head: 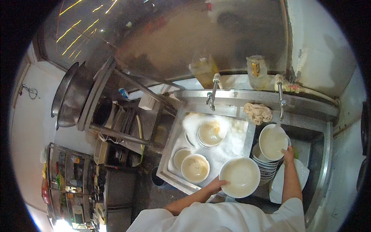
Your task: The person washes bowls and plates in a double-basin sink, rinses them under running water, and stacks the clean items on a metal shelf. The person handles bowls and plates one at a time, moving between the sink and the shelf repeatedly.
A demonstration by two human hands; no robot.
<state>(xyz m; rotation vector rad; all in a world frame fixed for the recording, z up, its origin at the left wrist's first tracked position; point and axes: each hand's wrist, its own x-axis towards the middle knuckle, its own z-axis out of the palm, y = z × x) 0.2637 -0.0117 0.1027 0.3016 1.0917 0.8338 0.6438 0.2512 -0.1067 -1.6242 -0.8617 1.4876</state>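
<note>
My left hand point(216, 185) grips the rim of a large white bowl point(240, 177), held over the near part of the sink divider. In my right hand point(288, 156) is a second white bowl point(272, 142), tilted below the right tap point(281, 101), with what looks like water running into it. Under that bowl a stack of white bowls point(263, 171) stands in the right sink basin point(314, 145). White rectangular plates point(289, 181) lie beside the stack, partly behind my right forearm. The left basin point(229, 150) holds foamy water and several bowls, among them a bowl with dark specks point(195, 168).
A crumpled beige cloth point(258, 113) lies on the sink's back ledge, between the left tap point(214, 92) and the right one. Behind stand a glass jar point(257, 72) and a yellowish container point(204, 71). A metal rack point(116, 130) with large metal pans point(74, 95) stands to the left.
</note>
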